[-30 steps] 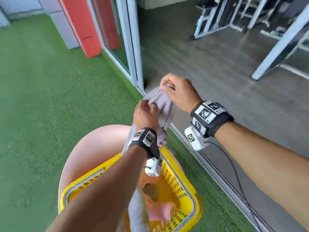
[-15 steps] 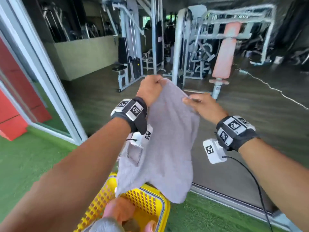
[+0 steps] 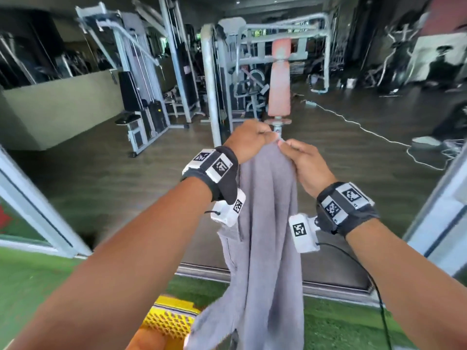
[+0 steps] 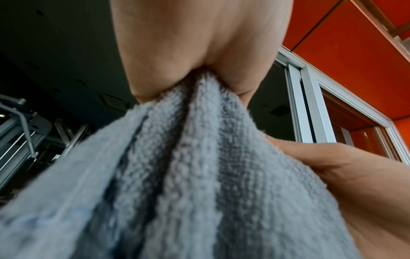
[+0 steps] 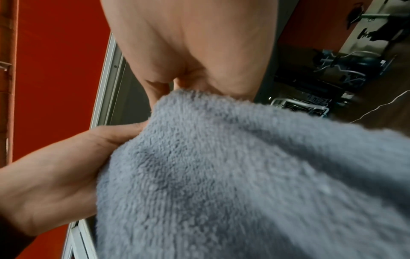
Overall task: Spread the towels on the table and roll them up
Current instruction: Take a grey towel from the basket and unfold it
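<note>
Grey terry cloth fills the near field: the towel [image 3: 265, 248] hangs full length in the air in front of the person, its lower end dangling over the corner of a yellow basket [image 3: 169, 322] that sits low on the green turf [image 3: 30, 286]. It is held high, I judge, so its own weight pulls the folds straight before it is laid flat; no surface for spreading shows in these views. Higher up, the two hands meet at the top edge. The left hand [image 3: 246, 142] is clenched round a bunched part of the cloth, and its wrist view shows the pile squeezed between the fingers. The right hand [image 3: 304, 165] pinches the edge just beside it, fingertips touching the fabric, probably feeling for a corner so the hands can part along the hem. Beyond them lie a sliding door track [image 3: 328, 290], a dark floor and gym machines [image 3: 252, 72].
</note>
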Tool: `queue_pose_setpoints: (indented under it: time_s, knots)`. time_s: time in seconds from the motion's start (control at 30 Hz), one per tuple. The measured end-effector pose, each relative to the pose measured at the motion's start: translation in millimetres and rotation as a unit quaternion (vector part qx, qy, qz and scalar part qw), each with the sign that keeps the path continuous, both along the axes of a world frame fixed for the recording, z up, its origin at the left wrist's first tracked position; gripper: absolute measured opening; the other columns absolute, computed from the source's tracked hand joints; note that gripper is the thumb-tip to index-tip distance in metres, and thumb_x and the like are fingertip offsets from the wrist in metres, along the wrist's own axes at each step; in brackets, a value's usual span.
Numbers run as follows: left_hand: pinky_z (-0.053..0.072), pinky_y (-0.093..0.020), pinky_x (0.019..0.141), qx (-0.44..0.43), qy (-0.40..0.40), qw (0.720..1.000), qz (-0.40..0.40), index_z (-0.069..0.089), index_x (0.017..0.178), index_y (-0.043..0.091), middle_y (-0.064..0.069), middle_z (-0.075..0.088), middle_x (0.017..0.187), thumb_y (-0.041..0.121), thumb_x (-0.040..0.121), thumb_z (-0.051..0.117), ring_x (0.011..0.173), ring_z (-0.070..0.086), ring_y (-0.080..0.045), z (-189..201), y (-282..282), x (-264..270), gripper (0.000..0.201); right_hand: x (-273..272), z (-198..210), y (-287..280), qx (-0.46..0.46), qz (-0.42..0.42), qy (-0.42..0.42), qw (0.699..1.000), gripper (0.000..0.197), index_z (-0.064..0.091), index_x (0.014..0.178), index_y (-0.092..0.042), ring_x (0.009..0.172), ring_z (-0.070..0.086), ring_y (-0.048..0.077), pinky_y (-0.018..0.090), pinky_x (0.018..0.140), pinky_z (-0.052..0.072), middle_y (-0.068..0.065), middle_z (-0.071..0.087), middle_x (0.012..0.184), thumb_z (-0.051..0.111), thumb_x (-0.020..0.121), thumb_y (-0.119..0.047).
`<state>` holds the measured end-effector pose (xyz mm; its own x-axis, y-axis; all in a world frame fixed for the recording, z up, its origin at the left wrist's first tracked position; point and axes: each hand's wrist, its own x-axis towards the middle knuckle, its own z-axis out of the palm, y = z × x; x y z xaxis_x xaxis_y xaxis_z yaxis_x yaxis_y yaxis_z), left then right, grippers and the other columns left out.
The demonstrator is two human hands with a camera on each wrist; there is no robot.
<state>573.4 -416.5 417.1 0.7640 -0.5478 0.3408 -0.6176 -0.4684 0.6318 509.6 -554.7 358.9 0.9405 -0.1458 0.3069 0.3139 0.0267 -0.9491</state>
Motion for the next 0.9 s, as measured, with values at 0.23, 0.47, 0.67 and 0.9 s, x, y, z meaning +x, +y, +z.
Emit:
queue_pose_setpoints:
  time_s: [0.23,0.47,0.67,0.9]
  knots:
    - [0.049,-0.032,0.071,-0.154,-0.014,0.98,0.127,0.062,0.063,0.008,0.005,0.053,0.06,0.031,0.085,0.061,0.062,0.049,-0.011,-22.5,23.7,20.6,0.032,-21.8,-33.9,-22.0,-0.057,0.01,0.035,0.998,0.037,0.055,0.075,0.005,0.069,0.038,0.021,0.032,0.063,0.03,0.01,0.045,0.072,0.06,0.095,-0.027]
    - [0.05,-0.031,0.094,-0.269,0.364,0.888,-0.085,0.064,0.112,-0.001,-0.011,0.068,0.111,0.018,0.099,0.047,0.105,0.064,-0.02,-77.8,7.4,-60.0,0.028,-27.9,-9.1,-8.8,-0.151,-0.004,-0.033,0.988,0.033,0.058,0.072,0.002,0.069,0.041,0.016,0.03,0.067,0.034,0.012,0.047,0.069,0.058,0.096,-0.02]
    - [0.05,-0.024,0.074,-0.356,0.288,0.888,0.023,0.064,0.088,-0.003,-0.009,0.062,0.078,0.006,0.092,0.056,0.074,0.06,-0.015,-75.7,16.5,-52.7,0.013,-37.0,-60.4,0.1,-0.065,0.065,0.075,0.993,0.052,0.061,0.083,0.005,0.078,0.05,0.02,0.042,0.074,0.04,0.013,0.057,0.081,0.069,0.084,-0.046]
    - [0.048,-0.022,0.083,-0.251,0.306,0.918,0.01,0.064,0.11,0.009,0.001,0.067,0.103,0.027,0.099,0.047,0.093,0.064,-0.007,-92.9,33.9,-78.6,0.027,-53.4,-63.1,-2.8,-0.105,0.062,0.034,0.992,0.063,0.046,0.078,0.012,0.076,0.035,0.019,0.038,0.07,0.029,0.007,0.042,0.08,0.063,0.087,-0.049]
